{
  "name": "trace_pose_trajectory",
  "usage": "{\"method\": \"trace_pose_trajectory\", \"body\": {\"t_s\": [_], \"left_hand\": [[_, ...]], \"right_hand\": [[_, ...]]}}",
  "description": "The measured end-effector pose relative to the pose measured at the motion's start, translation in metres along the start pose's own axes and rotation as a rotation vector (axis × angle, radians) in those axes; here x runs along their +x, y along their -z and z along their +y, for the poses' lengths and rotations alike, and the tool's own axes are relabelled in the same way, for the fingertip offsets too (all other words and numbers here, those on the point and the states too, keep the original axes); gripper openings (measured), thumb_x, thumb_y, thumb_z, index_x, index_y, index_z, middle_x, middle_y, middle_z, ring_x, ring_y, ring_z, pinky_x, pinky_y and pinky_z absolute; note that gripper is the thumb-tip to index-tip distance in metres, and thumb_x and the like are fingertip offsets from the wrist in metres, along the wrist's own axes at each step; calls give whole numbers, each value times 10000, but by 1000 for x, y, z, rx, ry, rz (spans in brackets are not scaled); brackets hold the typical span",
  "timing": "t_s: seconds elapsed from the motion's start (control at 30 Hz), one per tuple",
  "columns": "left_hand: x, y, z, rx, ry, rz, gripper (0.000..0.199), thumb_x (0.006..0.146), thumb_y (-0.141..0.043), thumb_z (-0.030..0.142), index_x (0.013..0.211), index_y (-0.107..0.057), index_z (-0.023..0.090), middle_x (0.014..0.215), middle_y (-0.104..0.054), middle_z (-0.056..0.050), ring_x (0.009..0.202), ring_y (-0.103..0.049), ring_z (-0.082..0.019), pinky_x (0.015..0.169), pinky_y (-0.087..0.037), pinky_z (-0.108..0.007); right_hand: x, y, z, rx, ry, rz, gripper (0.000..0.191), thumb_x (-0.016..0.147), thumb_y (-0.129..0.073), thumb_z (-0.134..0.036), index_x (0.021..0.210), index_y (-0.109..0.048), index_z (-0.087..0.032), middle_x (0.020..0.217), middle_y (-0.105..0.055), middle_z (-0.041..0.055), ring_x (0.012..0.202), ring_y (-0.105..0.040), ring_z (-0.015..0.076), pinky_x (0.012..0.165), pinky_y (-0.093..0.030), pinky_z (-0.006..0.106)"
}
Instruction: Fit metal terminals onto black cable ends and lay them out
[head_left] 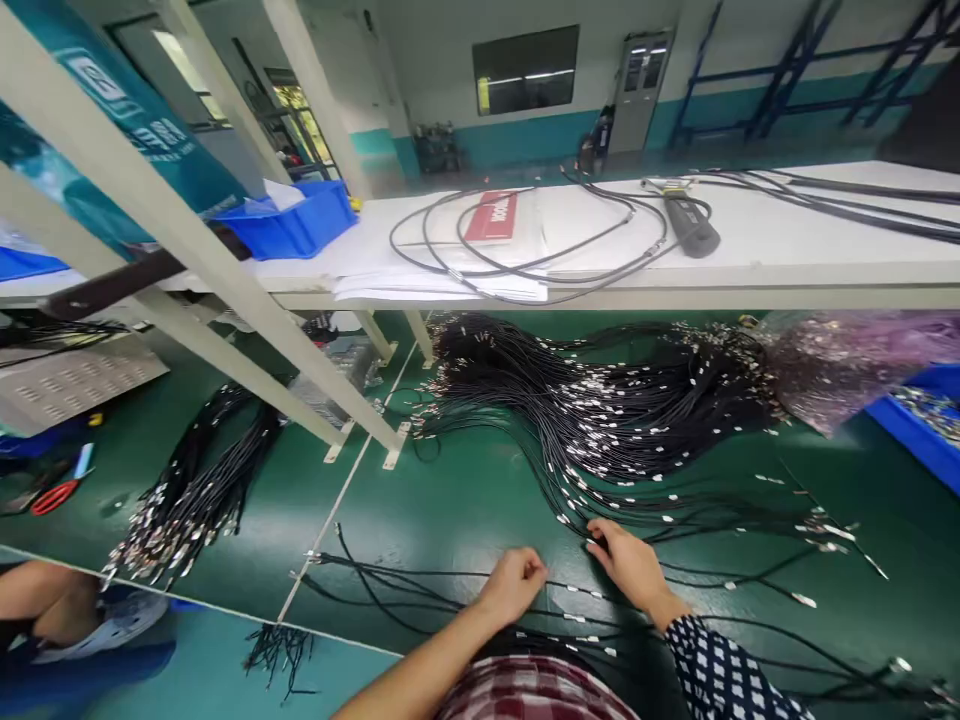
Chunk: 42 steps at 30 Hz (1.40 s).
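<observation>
My left hand (516, 583) is closed in a loose pinch just above several black cables (450, 574) stretched along the front of the green table. Whatever may be between its fingertips is too small to make out. Thumb and forefinger of my right hand (628, 565) pinch a thin black cable with a white label, at the near edge of a large cable pile (600, 410). White labels and metal end fittings dot the pile. More labelled cables pass beneath both hands toward the lower right.
A second cable bundle (202, 480) lies left, near red-handled scissors (56, 495). Slanted white frame posts (300, 330) cross the left. Overhead, a white shelf (810, 270) carries looped cables, papers and a blue bin (300, 220). A blue tray (919, 425) stands right. A person's leg (45, 600) shows lower left.
</observation>
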<state>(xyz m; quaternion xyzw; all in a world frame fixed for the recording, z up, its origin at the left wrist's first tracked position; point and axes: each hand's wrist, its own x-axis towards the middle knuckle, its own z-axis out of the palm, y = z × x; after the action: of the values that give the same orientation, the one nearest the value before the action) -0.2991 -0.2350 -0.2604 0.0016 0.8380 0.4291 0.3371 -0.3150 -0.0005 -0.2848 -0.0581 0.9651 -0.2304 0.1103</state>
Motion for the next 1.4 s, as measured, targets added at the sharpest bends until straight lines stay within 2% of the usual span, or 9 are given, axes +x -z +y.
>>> {"method": "trace_pose_trajectory", "body": {"t_s": [0.17,0.43,0.53,0.67,0.8,0.93,1.1,1.23,1.4], "left_hand": [[-1,-3,3,-77,12,-1,217,911,-591,328,970,-637,124,925,-658,-40,805,-641,-169,732,-548,-354],[-2,4,12,-331,95,-23,245,937,-545,355,969,-620,124,825,-634,-17,643,-599,-117,596,-527,-277],[3,6,26,-456,89,-49,246,939,-542,359,956,-616,125,783,-618,-3,593,-572,-102,554,-506,-253],[5,12,46,-628,67,-108,228,932,-557,343,912,-616,123,727,-595,16,538,-532,-85,515,-477,-231],[2,21,63,-857,58,-176,206,925,-569,315,976,-623,123,800,-631,-9,600,-571,-102,543,-488,-241],[7,44,67,-1129,117,-170,228,928,-558,326,1017,-619,125,922,-646,-46,755,-626,-146,633,-527,-287],[23,95,66,-1412,129,-3,184,922,-574,290,998,-613,127,943,-639,-42,787,-628,-152,686,-546,-316],[32,135,71,-1543,102,126,192,920,-579,271,1045,-610,130,987,-642,-52,814,-636,-161,700,-555,-329],[38,164,66,-1587,124,285,237,925,-572,285,1107,-594,135,1022,-635,-61,809,-635,-160,689,-562,-327]], "right_hand": [[2,-16,-6,-47,39,39,154,896,-510,-167,949,-645,-219,927,-650,28,720,-674,181,590,-457,265],[-1,36,2,-43,105,230,286,990,-412,-351,1104,-655,-251,1094,-689,25,1007,-646,214,855,-514,335],[-10,53,3,-36,113,358,297,993,-418,-376,1137,-659,-280,1177,-667,5,1050,-633,207,852,-518,322],[-19,65,-6,92,193,576,234,984,-471,-296,1110,-663,-251,1134,-663,34,931,-660,193,751,-526,304],[-34,63,-22,149,318,550,220,990,-451,-223,1117,-630,-225,1071,-663,55,979,-630,184,855,-508,311],[-63,55,-29,119,437,410,198,975,-475,-217,1082,-638,-247,960,-688,24,873,-634,173,794,-513,300],[-89,68,-10,-19,365,369,144,957,-511,-224,1013,-639,-192,924,-676,69,820,-612,201,746,-471,340],[-92,97,7,-136,337,549,105,936,-554,-243,966,-637,-186,882,-670,64,767,-595,196,706,-432,330],[-97,142,8,-277,335,918,103,864,-655,-179,963,-631,-199,892,-646,73,785,-587,218,742,-424,367]]}}
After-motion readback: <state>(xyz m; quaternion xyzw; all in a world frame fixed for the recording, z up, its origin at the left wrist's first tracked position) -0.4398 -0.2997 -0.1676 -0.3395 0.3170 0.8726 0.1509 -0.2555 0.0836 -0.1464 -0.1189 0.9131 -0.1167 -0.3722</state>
